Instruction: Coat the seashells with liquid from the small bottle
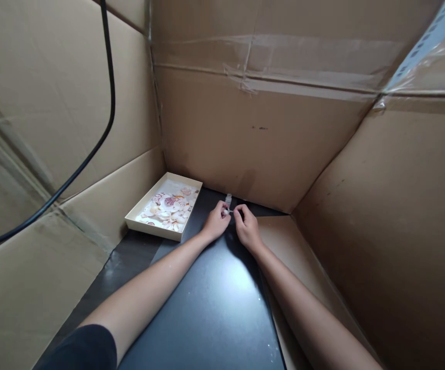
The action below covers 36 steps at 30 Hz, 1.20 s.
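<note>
Near the far end of the dark tabletop, my left hand [217, 221] is closed on a small whitish piece [226, 211], perhaps a shell, though it is too small to be sure. Just to its right, my right hand [247, 226] has thumb and finger pinched together. A thin pale bit runs from the whitish piece towards that pinch, and what it is I cannot make out. Right behind my left fingertips stands a small see-through object with ridges [228, 199], like a little bottle, its lower part hidden.
A shallow cream box [155, 231] with many shells [170, 203] in it lies left of my hands. Cardboard walls [222, 139] close in the far side, left and right. A black cable [111, 103] hangs along the left wall. Flat cardboard [280, 234] lies at the right.
</note>
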### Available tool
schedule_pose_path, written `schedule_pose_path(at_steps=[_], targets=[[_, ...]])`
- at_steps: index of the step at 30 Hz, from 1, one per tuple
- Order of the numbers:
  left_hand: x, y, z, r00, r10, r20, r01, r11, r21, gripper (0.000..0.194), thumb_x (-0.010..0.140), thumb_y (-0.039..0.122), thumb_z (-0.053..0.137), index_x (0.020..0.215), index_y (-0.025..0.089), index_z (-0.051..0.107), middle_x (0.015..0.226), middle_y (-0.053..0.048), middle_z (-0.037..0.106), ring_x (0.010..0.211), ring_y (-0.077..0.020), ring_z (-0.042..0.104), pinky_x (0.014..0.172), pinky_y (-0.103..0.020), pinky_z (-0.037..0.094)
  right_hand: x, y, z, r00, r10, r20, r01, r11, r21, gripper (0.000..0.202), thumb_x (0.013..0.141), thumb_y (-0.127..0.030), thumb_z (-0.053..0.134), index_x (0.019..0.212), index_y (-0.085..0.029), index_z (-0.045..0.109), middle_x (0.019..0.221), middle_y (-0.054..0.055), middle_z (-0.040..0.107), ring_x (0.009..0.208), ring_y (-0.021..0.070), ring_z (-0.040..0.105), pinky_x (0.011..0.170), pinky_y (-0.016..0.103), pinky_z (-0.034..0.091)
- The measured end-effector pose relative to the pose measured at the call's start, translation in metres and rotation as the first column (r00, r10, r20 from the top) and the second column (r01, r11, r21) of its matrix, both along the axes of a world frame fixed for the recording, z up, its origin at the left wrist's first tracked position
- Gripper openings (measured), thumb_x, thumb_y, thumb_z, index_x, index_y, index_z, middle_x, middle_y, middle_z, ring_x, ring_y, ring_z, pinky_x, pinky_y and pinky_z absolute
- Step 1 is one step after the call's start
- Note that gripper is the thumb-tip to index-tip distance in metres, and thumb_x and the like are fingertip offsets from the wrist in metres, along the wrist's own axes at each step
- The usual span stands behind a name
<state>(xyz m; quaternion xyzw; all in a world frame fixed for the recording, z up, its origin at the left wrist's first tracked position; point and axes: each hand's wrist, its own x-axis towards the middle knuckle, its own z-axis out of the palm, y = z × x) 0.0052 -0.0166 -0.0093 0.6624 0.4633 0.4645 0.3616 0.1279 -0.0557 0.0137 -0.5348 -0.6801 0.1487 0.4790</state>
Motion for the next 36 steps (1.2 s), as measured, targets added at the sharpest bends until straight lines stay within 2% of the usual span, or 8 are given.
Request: schedule_pose_path(at_steps=[4,8,16,23,29,31,34,36], targets=[[-0.001,0.005,0.000,0.995,0.093,-0.032,-0.093,0.996,0.003,0.017,0.077,0.016,0.053,0.093,0.021,0.051,0.072,0.004,0.057,0.064,-0.0095,0.052,0.063,-0.020,0.039,-0.009,0.007,0.000,0.997,-0.057,0.057,0.057,0.998,-0.010,0.018,0.090,-0.032,0.038,0.088,-0.021,0.052,0.083,0.001,0.060,0.077,0.0163,0.056,0.071,0.025,0.038],[-0.003,0.002,-0.001,0.990,0.081,-0.112,-0.079,0.996,0.030,0.019,0.078,0.019,0.052,0.096,0.023,0.051,0.074,0.003,0.059,0.065,-0.0107,0.054,0.064,-0.021,0.040,-0.009,0.003,0.002,0.990,-0.084,0.115,0.084,0.996,0.007,0.016,0.089,-0.029,0.037,0.088,-0.022,0.052,0.085,0.001,0.060,0.077,0.0167,0.055,0.069,0.025,0.036],[-0.004,-0.005,0.003,0.963,0.070,-0.261,-0.059,0.997,0.051,0.023,0.079,0.022,0.052,0.102,0.025,0.051,0.075,0.002,0.060,0.065,-0.0129,0.055,0.061,-0.022,0.038,-0.002,-0.005,0.006,0.975,-0.118,0.187,0.135,0.987,-0.083,0.014,0.085,-0.029,0.040,0.088,-0.024,0.053,0.082,-0.001,0.062,0.068,0.0164,0.053,0.062,0.025,0.032],[-0.004,-0.004,0.003,0.969,0.073,-0.236,-0.064,0.997,0.049,0.025,0.078,0.021,0.053,0.103,0.024,0.052,0.080,0.000,0.062,0.070,-0.0133,0.057,0.064,-0.022,0.040,-0.004,-0.005,0.005,0.980,-0.085,0.180,0.102,0.991,-0.089,0.016,0.081,-0.027,0.041,0.091,-0.024,0.053,0.078,-0.001,0.061,0.066,0.0167,0.052,0.060,0.025,0.031],[-0.004,-0.002,0.002,0.988,0.043,-0.151,-0.035,0.998,0.059,0.025,0.075,0.016,0.052,0.099,0.023,0.050,0.074,0.003,0.057,0.065,-0.0113,0.053,0.061,-0.021,0.038,-0.002,-0.004,0.005,0.964,-0.175,0.199,0.194,0.977,-0.083,0.017,0.080,-0.026,0.041,0.089,-0.024,0.055,0.075,0.000,0.061,0.065,0.0185,0.051,0.059,0.026,0.030],[-0.004,-0.003,0.003,0.988,0.030,-0.151,-0.021,0.998,0.062,0.025,0.075,0.015,0.051,0.099,0.022,0.051,0.071,0.004,0.055,0.062,-0.0109,0.051,0.060,-0.021,0.037,0.000,-0.003,0.005,0.976,-0.153,0.155,0.161,0.986,-0.041,0.017,0.081,-0.027,0.040,0.090,-0.024,0.055,0.077,0.000,0.061,0.066,0.0179,0.051,0.060,0.026,0.032],[-0.004,-0.003,0.005,0.983,0.028,-0.182,-0.017,0.998,0.062,0.026,0.076,0.016,0.051,0.101,0.022,0.052,0.071,0.003,0.056,0.062,-0.0110,0.050,0.060,-0.021,0.036,0.001,-0.001,0.002,0.994,-0.057,0.092,0.056,0.998,0.012,0.016,0.083,-0.029,0.040,0.090,-0.023,0.054,0.080,-0.001,0.061,0.065,0.0161,0.051,0.062,0.025,0.034],[-0.004,-0.004,0.006,0.979,0.031,-0.200,-0.018,0.998,0.067,0.027,0.077,0.016,0.051,0.102,0.023,0.053,0.071,0.003,0.057,0.062,-0.0110,0.051,0.059,-0.021,0.036,0.001,0.000,0.001,0.995,-0.055,0.081,0.054,0.998,0.011,0.015,0.082,-0.029,0.041,0.089,-0.023,0.054,0.078,-0.001,0.061,0.064,0.0154,0.051,0.061,0.024,0.034]])
